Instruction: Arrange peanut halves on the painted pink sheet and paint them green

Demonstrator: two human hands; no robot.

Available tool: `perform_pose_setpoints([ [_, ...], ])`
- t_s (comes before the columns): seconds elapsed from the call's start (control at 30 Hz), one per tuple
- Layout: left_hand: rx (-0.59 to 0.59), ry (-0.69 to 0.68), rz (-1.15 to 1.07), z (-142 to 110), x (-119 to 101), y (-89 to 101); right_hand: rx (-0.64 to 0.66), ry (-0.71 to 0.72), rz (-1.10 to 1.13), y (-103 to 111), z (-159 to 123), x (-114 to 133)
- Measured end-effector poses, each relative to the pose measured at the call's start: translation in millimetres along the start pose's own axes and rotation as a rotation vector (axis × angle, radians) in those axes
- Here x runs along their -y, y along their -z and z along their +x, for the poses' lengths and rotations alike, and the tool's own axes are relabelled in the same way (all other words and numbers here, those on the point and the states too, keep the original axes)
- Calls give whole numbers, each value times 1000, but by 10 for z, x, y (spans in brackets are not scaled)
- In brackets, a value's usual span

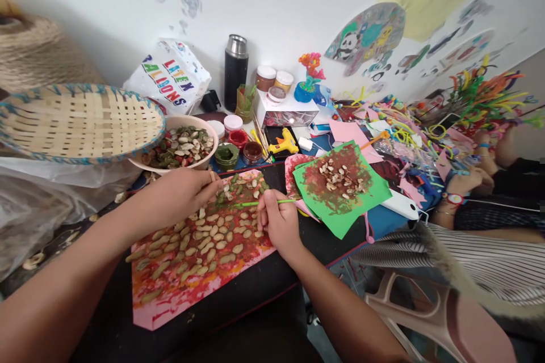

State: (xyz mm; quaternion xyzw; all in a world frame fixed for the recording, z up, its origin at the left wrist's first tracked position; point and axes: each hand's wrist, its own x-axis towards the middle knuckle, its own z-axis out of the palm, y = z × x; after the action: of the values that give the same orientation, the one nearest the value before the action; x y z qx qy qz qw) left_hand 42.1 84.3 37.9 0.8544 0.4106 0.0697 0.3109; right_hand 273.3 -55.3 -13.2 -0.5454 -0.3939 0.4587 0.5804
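Note:
My right hand (281, 228) grips a thin green paintbrush (247, 204), whose tip points left over the green-painted far end of a pink sheet (145, 316). The sheet is daubed red, orange and green, and several peanuts (218, 237) lie across its middle. My left hand (183, 195) is closed above the sheet's far left side. A small tan piece, perhaps a peanut shell (213, 176), shows at its fingertips, partly hidden by them. Open paint jars stand just beyond the sheet: a green one (226, 154), a brown one (253, 152) and a red one (237, 137).
A bowl of painted shells (183, 147) and a woven basket (80, 122) are at the left. A yellow glue gun (284, 143) lies behind. Right of the sheet sits a green sheet (340, 227) bearing shells. Another person's hand (468, 181) rests at far right, near a plastic chair (468, 323).

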Motion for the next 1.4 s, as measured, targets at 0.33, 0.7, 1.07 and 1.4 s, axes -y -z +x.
perform_pose_setpoints([
  [0.33, 43, 77, -56, 36, -8, -25, -51, 17, 48, 34, 26, 32],
  [0.7, 16, 32, -87, 39, 57, -45, -91, 48, -20, -14, 143, 43],
  [1.07, 56, 60, -78, 40, 15, -13, -89, 61, -14, -8, 135, 31],
  [1.4, 39, 63, -59, 43, 7, -35, -145, 65, -38, 184, 76, 109],
])
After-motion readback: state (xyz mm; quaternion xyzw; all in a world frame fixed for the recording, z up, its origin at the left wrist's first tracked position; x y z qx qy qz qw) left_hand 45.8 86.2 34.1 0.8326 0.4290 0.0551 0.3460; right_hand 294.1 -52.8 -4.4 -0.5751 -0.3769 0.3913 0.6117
